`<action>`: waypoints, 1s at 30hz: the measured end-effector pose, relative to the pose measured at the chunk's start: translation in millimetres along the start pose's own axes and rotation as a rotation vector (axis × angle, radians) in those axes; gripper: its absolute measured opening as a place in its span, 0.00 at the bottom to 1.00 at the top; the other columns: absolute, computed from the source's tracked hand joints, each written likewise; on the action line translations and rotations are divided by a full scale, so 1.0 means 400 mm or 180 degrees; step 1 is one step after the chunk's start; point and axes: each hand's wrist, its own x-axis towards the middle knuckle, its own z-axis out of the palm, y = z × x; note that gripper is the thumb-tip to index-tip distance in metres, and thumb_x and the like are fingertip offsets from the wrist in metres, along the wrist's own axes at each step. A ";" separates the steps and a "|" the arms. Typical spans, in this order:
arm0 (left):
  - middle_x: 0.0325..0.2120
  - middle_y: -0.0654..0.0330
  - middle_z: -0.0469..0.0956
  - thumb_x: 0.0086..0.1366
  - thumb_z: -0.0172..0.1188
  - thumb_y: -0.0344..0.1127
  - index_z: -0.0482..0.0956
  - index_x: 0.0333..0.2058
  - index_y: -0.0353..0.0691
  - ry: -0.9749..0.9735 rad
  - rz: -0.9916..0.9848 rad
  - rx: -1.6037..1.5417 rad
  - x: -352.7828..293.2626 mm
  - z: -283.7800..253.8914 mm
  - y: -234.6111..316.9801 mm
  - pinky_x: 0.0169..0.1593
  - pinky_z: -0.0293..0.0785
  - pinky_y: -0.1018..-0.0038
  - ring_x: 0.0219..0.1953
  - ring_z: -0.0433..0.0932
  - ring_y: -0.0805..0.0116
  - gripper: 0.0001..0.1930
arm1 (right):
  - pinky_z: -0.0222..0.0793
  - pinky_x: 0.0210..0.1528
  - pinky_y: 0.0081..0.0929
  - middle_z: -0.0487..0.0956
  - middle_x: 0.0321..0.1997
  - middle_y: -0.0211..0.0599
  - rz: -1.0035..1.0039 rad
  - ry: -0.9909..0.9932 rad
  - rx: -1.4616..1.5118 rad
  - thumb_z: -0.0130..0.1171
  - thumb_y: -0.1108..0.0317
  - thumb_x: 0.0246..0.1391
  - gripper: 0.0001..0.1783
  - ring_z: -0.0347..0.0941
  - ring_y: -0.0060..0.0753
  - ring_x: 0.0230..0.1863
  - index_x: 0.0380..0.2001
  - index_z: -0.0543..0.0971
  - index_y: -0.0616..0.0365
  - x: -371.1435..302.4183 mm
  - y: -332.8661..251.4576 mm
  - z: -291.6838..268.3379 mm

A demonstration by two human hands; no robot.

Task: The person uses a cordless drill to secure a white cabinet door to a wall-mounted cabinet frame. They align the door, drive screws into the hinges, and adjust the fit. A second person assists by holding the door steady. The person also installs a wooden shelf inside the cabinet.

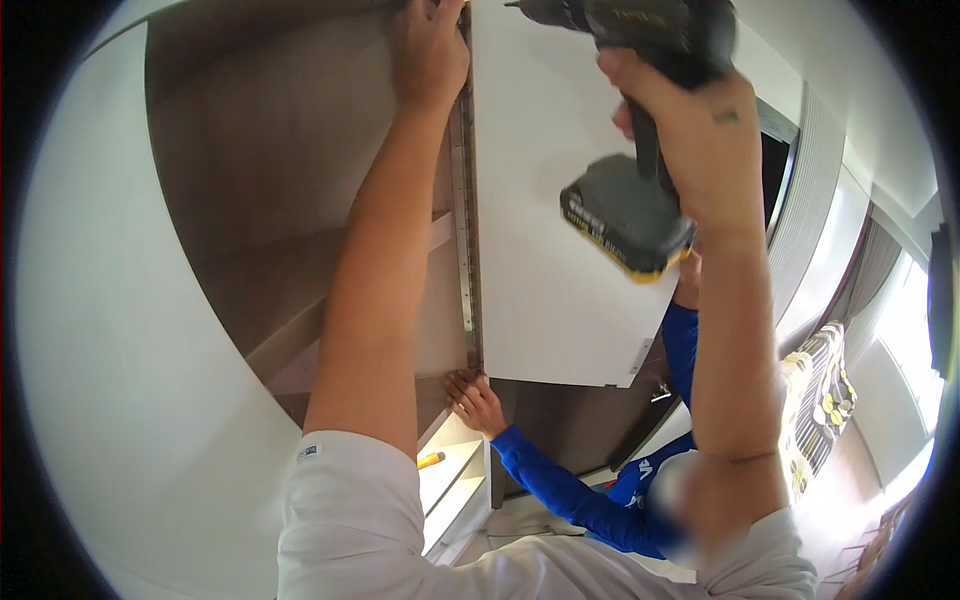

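My right hand (700, 130) grips a black cordless drill (665, 30) by its handle, raised at the upper right. Its battery (630, 215) hangs below, and the bit points left toward the top of a white cabinet door (555, 270). High at the door's left edge is my left hand (432, 60), fingers bent against the upper end of a long metal piano hinge (464, 230). The picture's upper edge cuts off its fingertips, so what they pinch is hidden. The hinge runs down between the door and the brown cabinet interior (280, 120).
A co-worker in a blue long sleeve (560, 475) stands below, one hand (477, 403) at the door's lower hinge corner, the other behind the door. A shelf (340, 300) crosses the cabinet. An orange-handled tool (431, 460) lies on a lit shelf. Patterned fabric (825, 380) is at right.
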 end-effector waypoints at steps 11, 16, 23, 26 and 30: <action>0.39 0.52 0.78 0.65 0.53 0.27 0.78 0.47 0.45 0.0040 0.0673 0.0864 0.010 0.012 -0.014 0.45 0.77 0.52 0.42 0.77 0.45 0.13 | 0.75 0.32 0.25 0.85 0.42 0.48 0.0565 0.0176 0.1565 0.67 0.77 0.55 0.19 0.78 0.28 0.29 0.50 0.77 0.69 -0.421 0.158 -0.144; 0.33 0.50 0.79 0.68 0.51 0.29 0.76 0.50 0.45 -0.0526 0.1262 0.1580 0.063 -0.046 -0.055 0.44 0.78 0.54 0.33 0.81 0.46 0.14 | 0.77 0.35 0.25 0.85 0.43 0.45 0.0978 -0.0257 0.1959 0.68 0.79 0.53 0.18 0.79 0.27 0.32 0.48 0.79 0.67 -0.552 0.202 -0.176; 0.33 0.50 0.79 0.69 0.50 0.29 0.73 0.52 0.50 -0.0859 0.1269 0.1557 0.054 -0.052 -0.061 0.43 0.79 0.49 0.37 0.83 0.42 0.15 | 0.75 0.44 0.25 0.84 0.41 0.36 0.1490 -0.0701 0.2235 0.71 0.77 0.50 0.21 0.79 0.23 0.38 0.48 0.79 0.65 -0.674 0.250 -0.229; 0.34 0.49 0.80 0.69 0.50 0.30 0.73 0.52 0.50 -0.1143 0.1170 0.1849 0.064 -0.063 -0.039 0.43 0.79 0.48 0.35 0.83 0.41 0.15 | 0.73 0.57 0.30 0.82 0.50 0.39 0.1826 -0.0761 0.2245 0.73 0.74 0.48 0.30 0.78 0.27 0.51 0.56 0.76 0.67 -0.732 0.266 -0.255; 0.34 0.48 0.81 0.69 0.51 0.31 0.72 0.49 0.46 -0.1051 0.1390 0.1933 0.077 -0.067 -0.031 0.45 0.78 0.50 0.34 0.83 0.41 0.11 | 0.72 0.60 0.33 0.82 0.51 0.40 0.1931 -0.0834 0.2148 0.74 0.72 0.47 0.31 0.78 0.29 0.52 0.55 0.76 0.67 -0.827 0.311 -0.289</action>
